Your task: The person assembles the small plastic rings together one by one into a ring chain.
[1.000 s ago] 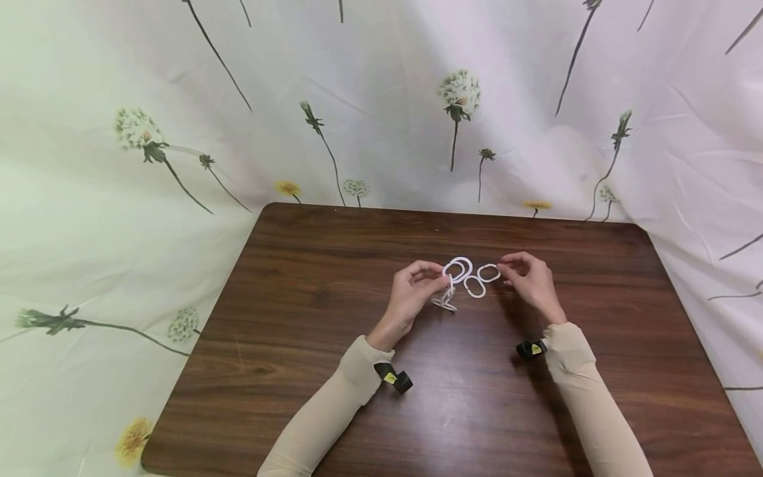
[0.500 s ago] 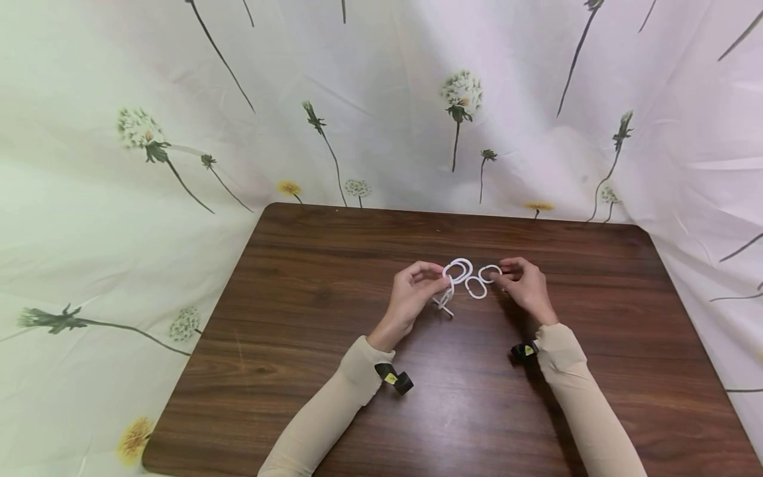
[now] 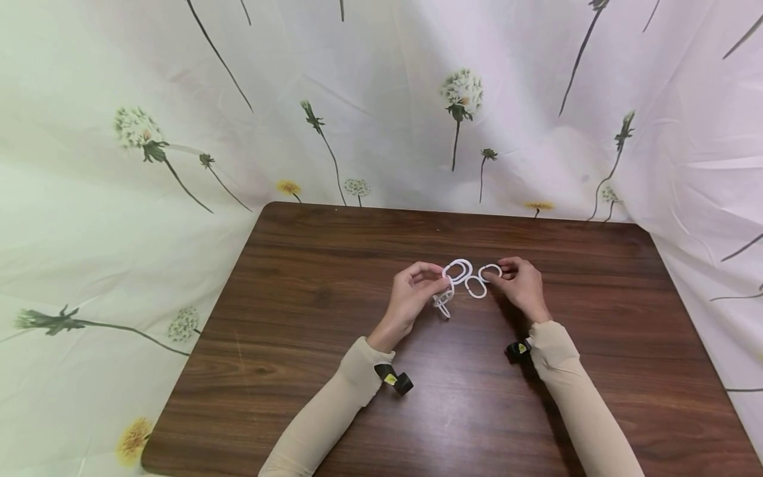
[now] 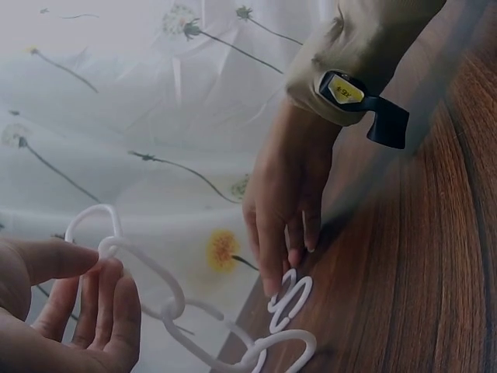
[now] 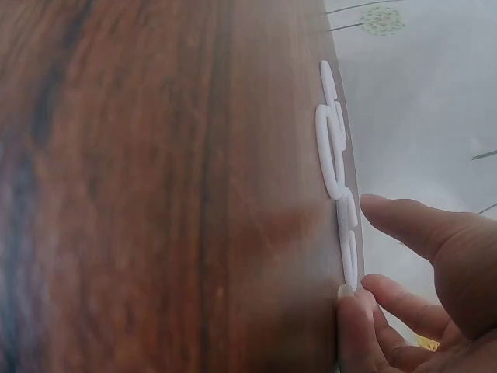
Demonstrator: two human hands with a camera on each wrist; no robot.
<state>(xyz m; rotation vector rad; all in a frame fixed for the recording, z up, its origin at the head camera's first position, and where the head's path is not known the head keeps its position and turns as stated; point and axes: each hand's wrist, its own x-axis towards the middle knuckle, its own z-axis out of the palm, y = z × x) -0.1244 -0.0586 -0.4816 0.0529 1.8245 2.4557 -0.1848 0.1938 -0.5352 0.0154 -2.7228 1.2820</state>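
Note:
My left hand [image 3: 411, 298] pinches a white plastic chain link [image 4: 93, 209] between thumb and fingers. From it hang several joined links [image 3: 442, 306], held above the table in the left wrist view. To the right, more white links [image 3: 467, 285] of the chain lie flat on the table. At their right end is the last link [image 3: 490, 265], with my right hand [image 3: 523, 285] over it. The right wrist view has one fingertip [image 5: 346, 292] touching that end link, while the thumb [image 5: 377, 208] stands apart from the finger. Exactly how all the links join cannot be told.
A dark brown wooden table [image 3: 286, 371] with rounded corners lies under both hands. Behind it and at its sides hangs a pale cloth [image 3: 381, 119] printed with dandelions. Both sleeves carry a small black wrist device [image 3: 396, 379].
My right hand has shifted slightly left, its thumb now over the end link. The links hanging from my left hand have swung and turned. The left hand stays put.

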